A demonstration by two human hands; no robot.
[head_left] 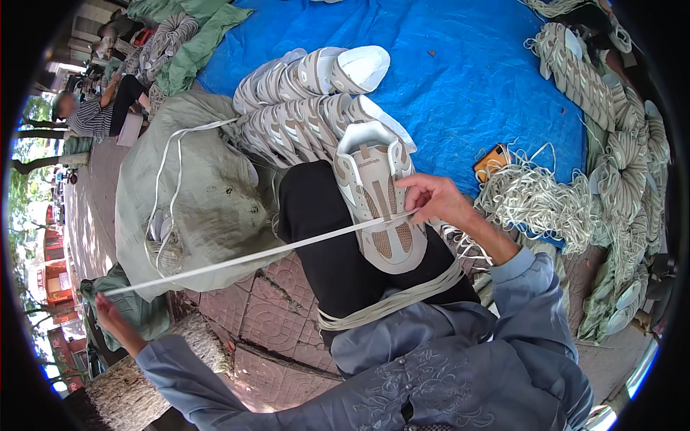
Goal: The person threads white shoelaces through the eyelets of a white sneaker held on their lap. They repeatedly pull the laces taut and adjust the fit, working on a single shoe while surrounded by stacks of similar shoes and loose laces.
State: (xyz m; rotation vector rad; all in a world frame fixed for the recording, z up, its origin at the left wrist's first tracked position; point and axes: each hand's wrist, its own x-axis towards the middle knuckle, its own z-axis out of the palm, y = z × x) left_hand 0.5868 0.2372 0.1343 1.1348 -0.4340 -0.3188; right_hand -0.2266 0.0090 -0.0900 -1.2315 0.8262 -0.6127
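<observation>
A beige and white sneaker upper lies across my lap with its toe toward me. My right hand is at its right side, thumb and fingers closed on a flat white shoelace beside the eyelets. The lace crosses the front of the upper and stretches taut far out to the left. There my left hand is closed on the lace, arm extended; its fingers are small and partly hidden. More pale laces are looped around my thighs.
Two rows of stacked sneaker uppers lie beyond my knees on a blue tarp. A tangled heap of white laces and an orange case are right. A grey-green sack bulges left. Further left, a person sits.
</observation>
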